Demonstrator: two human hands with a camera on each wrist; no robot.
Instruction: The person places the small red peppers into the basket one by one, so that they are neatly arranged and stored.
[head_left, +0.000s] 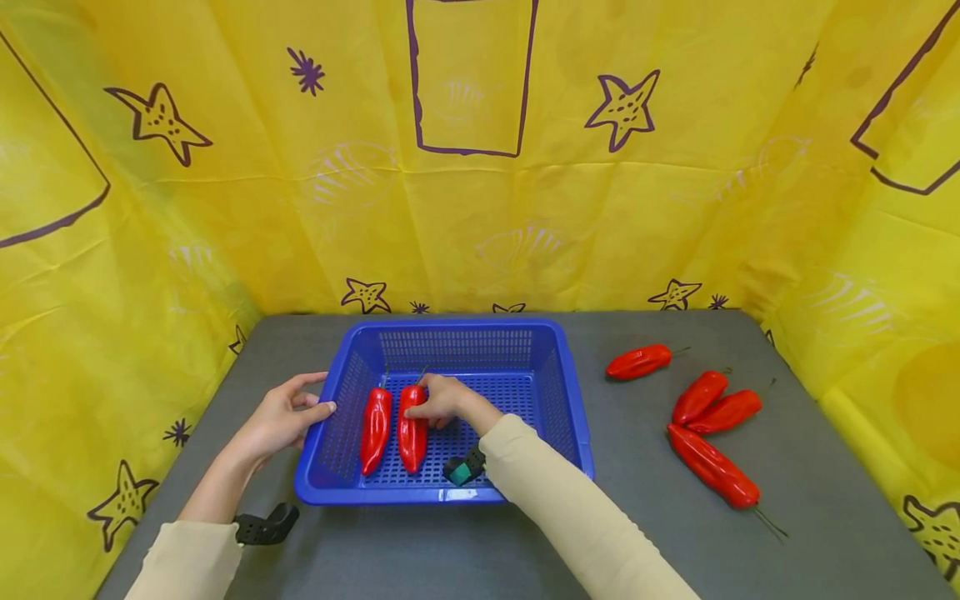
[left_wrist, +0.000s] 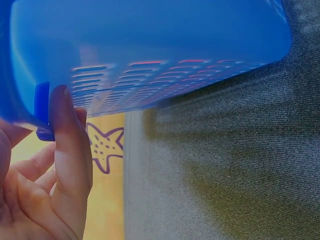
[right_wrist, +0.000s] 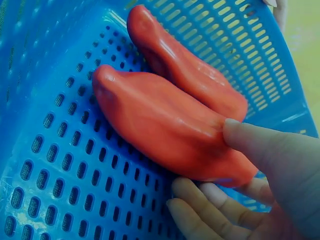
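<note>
A blue plastic basket (head_left: 450,495) with slotted walls and floor stands on the grey table. Its left rim is held between the thumb and fingers of my left hand (head_left: 283,419), also close up in the left wrist view. Inside the basket two long red peppers lie side by side. My right hand (head_left: 447,398) grips the right-hand pepper (right_wrist: 155,120) near its stem end, thumb on top and fingers along the side. The other pepper (head_left: 377,429) lies just left of it, untouched.
On the table right of the basket lie a single red pepper (head_left: 639,362) and a cluster of three more, the longest pepper (head_left: 712,467) nearest me. A yellow cloth (head_left: 465,225) with starfish drawings encloses the back and sides. Black straps (head_left: 267,525) circle my wrists.
</note>
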